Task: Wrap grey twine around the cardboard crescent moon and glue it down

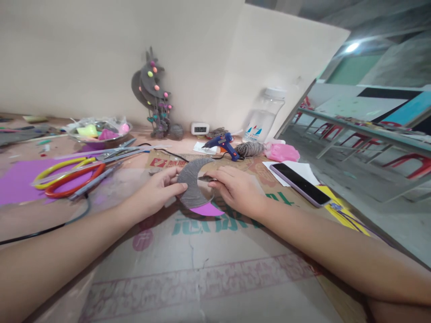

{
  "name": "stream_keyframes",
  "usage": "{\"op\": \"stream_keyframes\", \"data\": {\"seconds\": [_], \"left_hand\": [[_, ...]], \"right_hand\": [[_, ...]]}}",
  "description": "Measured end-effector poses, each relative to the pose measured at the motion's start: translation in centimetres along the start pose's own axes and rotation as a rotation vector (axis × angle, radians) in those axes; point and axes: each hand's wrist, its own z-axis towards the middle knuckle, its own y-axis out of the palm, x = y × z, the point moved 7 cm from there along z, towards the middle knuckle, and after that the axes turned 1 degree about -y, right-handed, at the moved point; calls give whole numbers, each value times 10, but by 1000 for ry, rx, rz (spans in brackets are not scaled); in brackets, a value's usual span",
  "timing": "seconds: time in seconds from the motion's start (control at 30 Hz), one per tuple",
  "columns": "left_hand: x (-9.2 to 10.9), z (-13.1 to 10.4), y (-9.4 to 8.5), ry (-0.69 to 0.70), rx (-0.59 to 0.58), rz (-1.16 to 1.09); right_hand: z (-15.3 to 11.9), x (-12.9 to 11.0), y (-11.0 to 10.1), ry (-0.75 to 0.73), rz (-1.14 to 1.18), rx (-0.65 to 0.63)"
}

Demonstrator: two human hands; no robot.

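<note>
A crescent (192, 185) wound with grey yarn is held above the cardboard, its lower tip bare and purple. My left hand (166, 186) grips the crescent's outer left edge, thumb on the front and fingers behind. At the inner curve, my right hand (232, 186) is closed with thumb and fingertips pinching a small dark bit of what looks like grey yarn. A thin strand loops below those fingertips toward the crescent.
Scissors (70, 177) lie on purple sheets at left, near a bowl (101, 139). Behind are a decorated crescent ornament (151, 89), small clock (200, 128), blue glue gun (224, 144), yarn (249, 149) and bottle (264, 116). A phone (299, 184) lies at right.
</note>
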Motion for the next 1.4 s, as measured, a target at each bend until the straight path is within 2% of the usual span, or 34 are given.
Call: {"op": "stream_keyframes", "data": {"seconds": [0.33, 0.6, 1.0, 1.4], "left_hand": [[4, -1, 3, 12, -39, -17], [1, 0, 4, 6, -52, -30], [3, -2, 3, -3, -16, -29], [0, 0, 5, 23, -96, -26]], "right_hand": [[1, -2, -1, 6, 19, -37], [1, -4, -4, -8, -17, -9], [0, -4, -3, -11, -8, -4], [0, -2, 1, 2, 41, -52]]}}
